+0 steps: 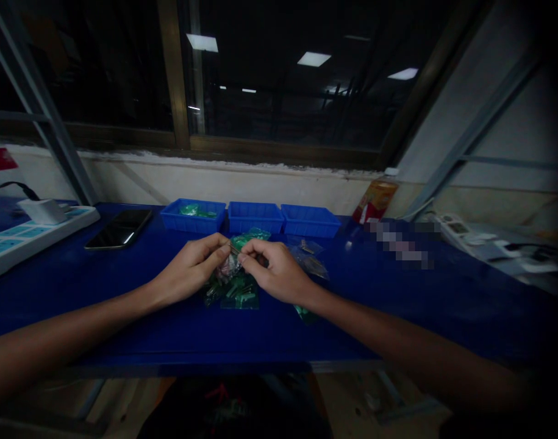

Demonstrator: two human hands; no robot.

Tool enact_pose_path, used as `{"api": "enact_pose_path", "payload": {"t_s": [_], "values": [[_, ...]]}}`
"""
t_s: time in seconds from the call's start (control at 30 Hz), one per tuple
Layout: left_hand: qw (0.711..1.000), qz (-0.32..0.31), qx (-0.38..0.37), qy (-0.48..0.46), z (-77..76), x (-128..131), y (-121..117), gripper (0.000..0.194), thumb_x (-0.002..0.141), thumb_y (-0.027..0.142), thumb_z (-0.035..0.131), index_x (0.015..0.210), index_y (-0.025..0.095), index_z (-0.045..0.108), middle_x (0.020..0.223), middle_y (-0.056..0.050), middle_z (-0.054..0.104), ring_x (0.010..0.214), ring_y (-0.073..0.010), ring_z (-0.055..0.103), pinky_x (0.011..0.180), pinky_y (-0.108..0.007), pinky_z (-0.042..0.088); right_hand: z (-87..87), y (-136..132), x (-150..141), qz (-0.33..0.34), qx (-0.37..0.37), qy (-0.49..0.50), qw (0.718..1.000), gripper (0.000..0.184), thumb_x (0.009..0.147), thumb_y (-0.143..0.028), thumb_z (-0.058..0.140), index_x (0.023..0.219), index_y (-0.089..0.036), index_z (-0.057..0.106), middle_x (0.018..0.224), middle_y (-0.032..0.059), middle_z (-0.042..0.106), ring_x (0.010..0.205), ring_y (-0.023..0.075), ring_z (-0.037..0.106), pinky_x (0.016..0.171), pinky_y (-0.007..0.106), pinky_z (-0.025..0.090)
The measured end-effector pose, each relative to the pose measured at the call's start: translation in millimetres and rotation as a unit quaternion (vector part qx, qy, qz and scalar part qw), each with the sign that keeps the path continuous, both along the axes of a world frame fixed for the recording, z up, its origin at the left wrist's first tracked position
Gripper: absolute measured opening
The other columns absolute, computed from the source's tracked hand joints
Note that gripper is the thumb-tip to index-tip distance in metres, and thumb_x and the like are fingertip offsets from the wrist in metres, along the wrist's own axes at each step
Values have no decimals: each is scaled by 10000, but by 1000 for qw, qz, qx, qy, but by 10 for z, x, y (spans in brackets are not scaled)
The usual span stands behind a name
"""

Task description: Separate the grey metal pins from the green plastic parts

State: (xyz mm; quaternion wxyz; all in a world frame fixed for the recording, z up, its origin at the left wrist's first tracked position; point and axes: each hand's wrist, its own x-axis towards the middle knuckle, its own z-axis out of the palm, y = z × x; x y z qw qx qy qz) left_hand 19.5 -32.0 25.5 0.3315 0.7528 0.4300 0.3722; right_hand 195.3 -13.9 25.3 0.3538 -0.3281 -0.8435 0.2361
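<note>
My left hand and my right hand meet over the middle of the table, fingers pinched together. Between them is a small clear plastic bag, its top edge at my fingertips; its contents are blurred. Green plastic packets with thin pieces inside lie beneath and behind my hands. Another green packet is partly covered by my right wrist. To the right of my right hand are clear bags holding small metallic-looking pieces.
Three blue bins stand along the back: a left bin with green packets, a middle bin and a right bin. A phone and power strip lie left. A drink bottle stands back right on the blue table.
</note>
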Motion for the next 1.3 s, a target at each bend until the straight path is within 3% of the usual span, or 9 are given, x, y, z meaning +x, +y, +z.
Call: {"api": "enact_pose_path", "payload": {"t_s": [0.17, 0.33, 0.8, 1.03, 1.3], "values": [[999, -3, -24, -44, -4, 8, 33, 244, 841, 365, 429, 792, 140, 512, 649, 15, 526, 593, -110, 494, 569, -224, 393, -11, 28, 5, -15, -27, 24, 999, 157, 798, -244, 438, 691, -157, 513, 589, -18, 522, 529, 78, 451, 502, 203, 327], [996, -2, -40, -86, -22, -4, 69, 200, 785, 305, 529, 865, 125, 557, 774, -26, 591, 697, -128, 532, 639, -241, 411, -37, 78, 18, -11, -51, 49, 997, 148, 801, -248, 431, 701, -160, 493, 591, -18, 509, 523, 79, 449, 501, 209, 337], [997, 15, -29, -69, -7, -2, 43, 274, 827, 365, 468, 680, 140, 521, 598, 27, 477, 549, -90, 427, 508, -202, 324, -31, 53, 18, -4, -24, 35, 999, 153, 791, -234, 433, 697, -151, 522, 595, -13, 513, 532, 80, 452, 512, 212, 350], [993, 1, -41, -106, -18, 25, 37, 231, 812, 364, 507, 851, 140, 544, 662, 17, 512, 580, -93, 448, 527, -202, 345, -4, 26, 10, -20, -9, 60, 998, 128, 768, -208, 447, 667, -156, 505, 555, -35, 474, 497, 65, 414, 477, 196, 327], [993, 11, -38, -108, -22, 15, 46, 236, 821, 368, 496, 826, 139, 551, 637, 23, 514, 557, -87, 451, 522, -199, 339, -38, 54, -3, -23, -15, 90, 996, 102, 766, -222, 458, 740, -155, 529, 597, -26, 491, 527, 73, 440, 487, 200, 349]]}}
